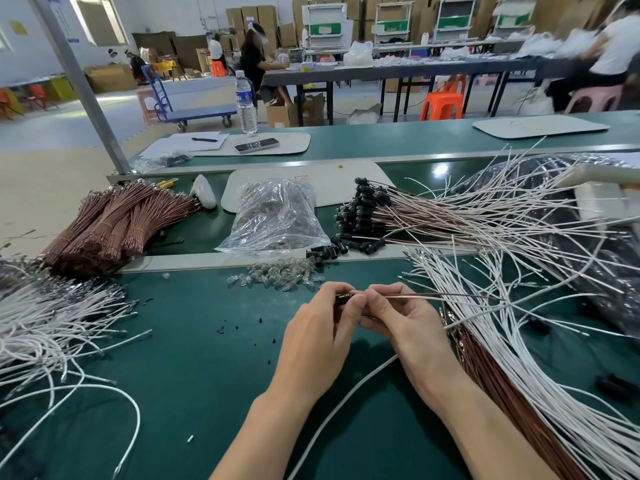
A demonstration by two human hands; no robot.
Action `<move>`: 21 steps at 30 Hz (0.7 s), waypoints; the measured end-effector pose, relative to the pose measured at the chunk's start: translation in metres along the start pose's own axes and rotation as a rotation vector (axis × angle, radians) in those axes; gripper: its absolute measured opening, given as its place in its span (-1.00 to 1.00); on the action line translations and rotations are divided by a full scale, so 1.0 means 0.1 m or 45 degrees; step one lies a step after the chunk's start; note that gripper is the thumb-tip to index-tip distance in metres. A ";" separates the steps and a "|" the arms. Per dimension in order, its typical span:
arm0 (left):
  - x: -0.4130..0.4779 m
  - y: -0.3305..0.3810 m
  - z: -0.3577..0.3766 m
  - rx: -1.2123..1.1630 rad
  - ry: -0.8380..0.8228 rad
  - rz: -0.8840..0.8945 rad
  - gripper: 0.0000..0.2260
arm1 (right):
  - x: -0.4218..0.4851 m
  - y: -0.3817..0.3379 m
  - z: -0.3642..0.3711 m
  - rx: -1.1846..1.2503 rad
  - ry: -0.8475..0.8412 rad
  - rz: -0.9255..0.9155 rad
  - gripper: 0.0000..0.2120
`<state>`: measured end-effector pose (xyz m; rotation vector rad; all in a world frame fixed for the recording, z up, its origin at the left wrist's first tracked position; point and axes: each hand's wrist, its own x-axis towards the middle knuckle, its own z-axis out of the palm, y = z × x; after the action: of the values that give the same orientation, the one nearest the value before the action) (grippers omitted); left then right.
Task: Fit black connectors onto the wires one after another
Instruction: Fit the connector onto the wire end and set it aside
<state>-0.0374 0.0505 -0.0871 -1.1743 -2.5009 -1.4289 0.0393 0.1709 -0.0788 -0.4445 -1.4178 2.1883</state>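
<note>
Honestly, not much can be read here. A red handwritten mark is seen on the white board at the back of the worktop. It could be taken for an "N" or a "Z", but it's partly covered by the clear plastic bag, so it can't be pinned down. A blue label with white print is wrapped round the water bottle, lettering too small to be made out. A blue sign and a yellow sheet are stuck on the far wall, both blurred. White stickers are seen on the green panels of the back racks, nothing legible.
</note>
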 end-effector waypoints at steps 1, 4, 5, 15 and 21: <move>0.00 0.00 0.00 0.009 0.007 -0.004 -0.78 | -0.01 0.00 0.00 -0.022 -0.015 -0.004 -0.76; 0.00 0.01 0.00 0.005 0.007 -0.043 -0.76 | -0.02 0.01 0.01 -0.070 -0.048 -0.016 -0.80; 0.00 0.00 0.00 -0.005 -0.003 -0.055 -0.76 | -0.02 0.01 0.01 -0.074 -0.056 -0.019 -0.81; 0.02 -0.01 0.02 -0.063 -0.093 -0.098 -0.82 | -0.02 0.02 -0.01 -0.150 -0.125 -0.038 -0.80; 0.02 -0.02 0.02 0.186 0.087 -0.072 -0.56 | -0.01 0.03 0.01 -0.143 -0.063 -0.070 -0.76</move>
<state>-0.0386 0.0528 -0.0891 -1.0205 -2.5599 -1.2504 0.0393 0.1687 -0.0814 -0.3884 -1.5662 2.0969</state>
